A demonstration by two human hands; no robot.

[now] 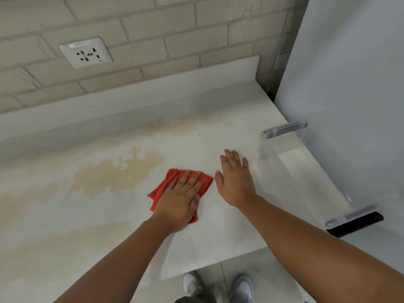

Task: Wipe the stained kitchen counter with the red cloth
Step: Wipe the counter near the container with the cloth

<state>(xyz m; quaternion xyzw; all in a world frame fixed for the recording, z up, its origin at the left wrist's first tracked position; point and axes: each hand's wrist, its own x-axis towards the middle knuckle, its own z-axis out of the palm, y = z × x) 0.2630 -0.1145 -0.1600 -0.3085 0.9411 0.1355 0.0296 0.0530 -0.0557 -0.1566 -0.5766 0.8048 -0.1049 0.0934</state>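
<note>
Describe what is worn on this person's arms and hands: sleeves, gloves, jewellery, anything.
Nothing worn shows. The left forearm and right forearm are bare down to the picture's edge, with no sleeve or cuff in view. The left hand and right hand have no gloves, and no ring, watch or wristband can be seen on either.

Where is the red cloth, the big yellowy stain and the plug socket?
red cloth [169, 179]: head view, its bare upper-left folded corner.
stain [122, 173]: head view, middle of the tan patch.
plug socket [85, 52]: head view, centre of its white plate.
</note>
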